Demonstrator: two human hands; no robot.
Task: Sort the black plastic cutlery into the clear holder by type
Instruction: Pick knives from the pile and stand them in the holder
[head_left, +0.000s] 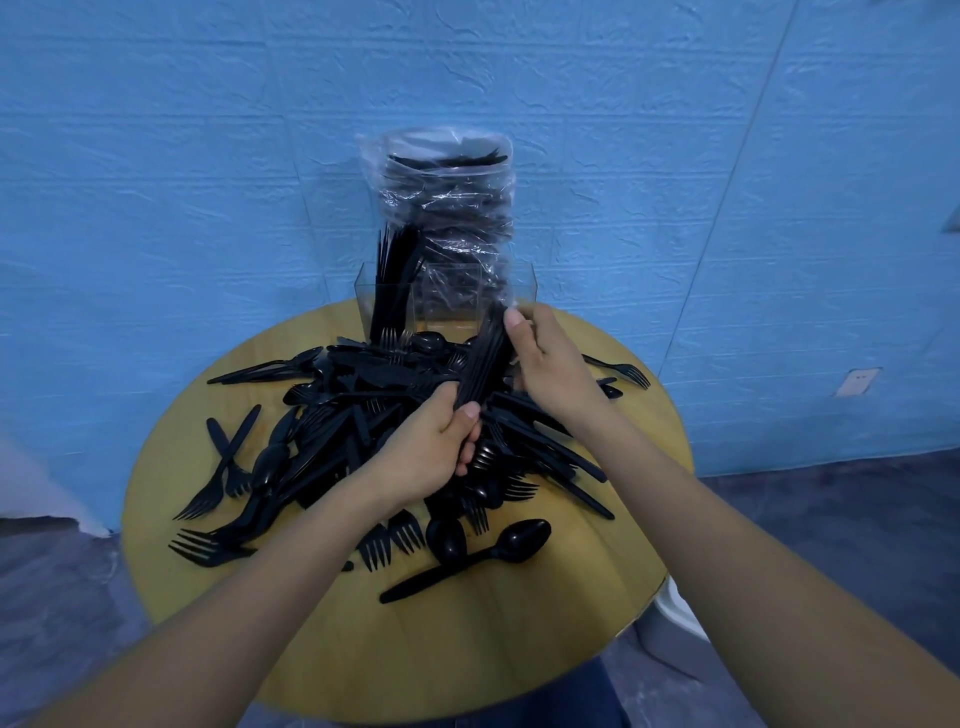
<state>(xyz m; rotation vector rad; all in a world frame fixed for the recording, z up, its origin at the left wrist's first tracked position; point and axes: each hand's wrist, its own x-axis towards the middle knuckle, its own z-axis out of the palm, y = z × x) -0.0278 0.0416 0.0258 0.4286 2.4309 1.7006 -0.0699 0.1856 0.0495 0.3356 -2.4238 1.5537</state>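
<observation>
A heap of black plastic forks, spoons and knives (343, 415) covers the round wooden table (498, 623). Both hands hold one bundle of black cutlery (483, 364) above the heap. My left hand (426, 447) grips its lower end; my right hand (550, 364) pinches its upper end with thumb and fingers. Which type the bundle is I cannot tell. The clear holder (524, 283) stands at the table's far edge. Its left compartment holds upright black cutlery (395, 280). A clear plastic bag of black cutlery (452, 208) stands in or behind its other compartments.
A lone spoon (467, 561) lies near the table's front, and a fork (623, 370) lies at the far right. A blue textured wall (208, 156) rises right behind the holder. Dark floor surrounds the table, and a white object (680, 613) sits under its right edge.
</observation>
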